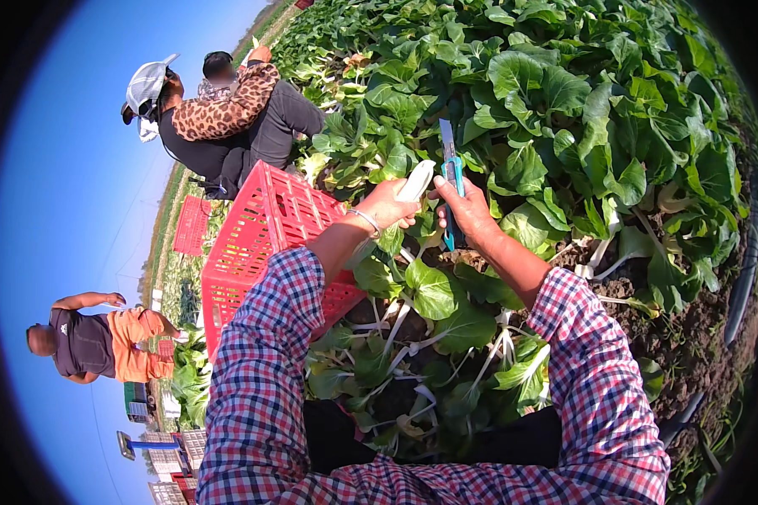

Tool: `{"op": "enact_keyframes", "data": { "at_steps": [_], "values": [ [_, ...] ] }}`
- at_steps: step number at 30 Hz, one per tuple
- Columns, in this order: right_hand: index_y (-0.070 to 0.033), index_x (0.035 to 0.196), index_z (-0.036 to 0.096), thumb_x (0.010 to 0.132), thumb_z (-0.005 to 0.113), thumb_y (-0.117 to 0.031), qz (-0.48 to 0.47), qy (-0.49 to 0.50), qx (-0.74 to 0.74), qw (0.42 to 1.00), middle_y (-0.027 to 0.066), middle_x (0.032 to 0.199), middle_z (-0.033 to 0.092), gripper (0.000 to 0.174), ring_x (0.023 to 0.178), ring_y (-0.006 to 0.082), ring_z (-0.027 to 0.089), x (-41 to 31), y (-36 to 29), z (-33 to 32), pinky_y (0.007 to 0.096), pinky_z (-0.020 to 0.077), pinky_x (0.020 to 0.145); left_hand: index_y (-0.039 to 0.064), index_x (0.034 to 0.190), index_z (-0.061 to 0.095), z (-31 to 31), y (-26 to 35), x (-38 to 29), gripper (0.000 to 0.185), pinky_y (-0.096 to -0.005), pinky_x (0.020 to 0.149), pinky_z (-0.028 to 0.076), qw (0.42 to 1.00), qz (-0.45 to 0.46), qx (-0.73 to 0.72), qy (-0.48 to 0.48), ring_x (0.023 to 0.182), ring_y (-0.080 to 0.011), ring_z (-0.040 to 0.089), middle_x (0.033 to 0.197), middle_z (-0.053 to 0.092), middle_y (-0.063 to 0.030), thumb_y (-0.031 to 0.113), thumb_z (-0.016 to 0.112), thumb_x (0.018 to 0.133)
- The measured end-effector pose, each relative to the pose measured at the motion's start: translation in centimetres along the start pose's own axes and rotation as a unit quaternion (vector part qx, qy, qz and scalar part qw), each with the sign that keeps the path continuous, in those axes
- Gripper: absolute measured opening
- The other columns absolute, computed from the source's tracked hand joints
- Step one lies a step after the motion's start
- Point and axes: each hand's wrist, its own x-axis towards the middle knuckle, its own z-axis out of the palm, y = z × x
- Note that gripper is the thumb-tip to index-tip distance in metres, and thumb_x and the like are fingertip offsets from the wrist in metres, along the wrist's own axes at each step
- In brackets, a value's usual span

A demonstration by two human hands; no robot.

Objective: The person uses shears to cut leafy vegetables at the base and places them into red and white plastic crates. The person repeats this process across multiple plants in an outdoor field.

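My left hand [382, 207] grips a bok choy [417, 180] whose pale white stem end points up and away from me. Green leaves show just below that hand, but I cannot tell whether they belong to the same plant. Close by on the right, my right hand [469, 211] is closed around a teal snap-off utility knife [453, 169]. Its blade is out and points away from me, apart from the bok choy. Under both hands, cut leaves and white stalks [433, 290] lie scattered over the soil.
A red plastic crate [243, 278] stands against my left forearm. Dense leafy bok choy [543, 88] grows ahead and right. One person [227, 120] crouches beyond the crate, another behind; a third person [85, 344] stands far left. A dark hose [745, 271] edges the bed at right.
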Motion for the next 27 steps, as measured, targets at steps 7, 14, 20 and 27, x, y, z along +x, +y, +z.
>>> {"op": "enact_keyframes", "data": {
  "at_steps": [7,14,20,27],
  "values": [
    [0.003,0.091,0.051,0.089,0.056,-0.017,0.163,-0.036,-0.188,0.968,0.0123,0.069,0.061,0.021,0.044,0.0164,0.053,1.9,4.5,-1.1,0.031,0.0454,0.042,0.018,0.126,0.048,-7.8,-0.9,4.2,0.065,-0.0412,0.078,0.051,0.752,0.154,0.627,0.136,0.094,-0.0346,0.061,0.14,0.036,-0.0146,0.001,0.063,0.066],
    [0.003,0.089,0.05,0.09,0.052,-0.022,0.167,-0.011,-0.221,0.961,0.0123,0.056,0.058,0.025,0.042,0.02,0.054,7.2,9.6,0.4,0.0337,0.0468,0.041,0.011,0.138,0.029,-14.1,-5.3,8.7,0.083,-0.0415,0.078,0.051,0.749,0.036,0.63,0.204,0.095,-0.0349,0.06,0.133,0.041,-0.0161,0.01,0.071,0.067],
    [0.004,0.088,0.051,0.091,0.052,-0.026,0.198,-0.01,-0.181,0.963,0.0133,0.062,0.058,0.03,0.045,0.0195,0.054,12.9,13.0,-0.2,0.0323,0.0467,0.041,0.007,0.119,0.045,-18.2,-10.6,8.5,0.061,-0.0447,0.077,0.049,0.764,0.028,0.613,0.2,0.092,-0.0369,0.06,0.107,0.057,-0.0182,0.011,0.072,0.065],
    [-0.001,0.082,0.054,0.09,0.053,-0.038,0.152,-0.055,-0.214,0.963,0.0081,0.062,0.057,0.038,0.046,0.0149,0.052,16.1,15.8,0.7,0.0286,0.0446,0.042,0.002,0.109,0.048,-20.3,-12.4,9.1,0.055,-0.0431,0.076,0.05,0.746,-0.032,0.632,0.207,0.088,-0.0358,0.062,0.101,0.06,-0.0194,0.015,0.076,0.064]
  ]
}}
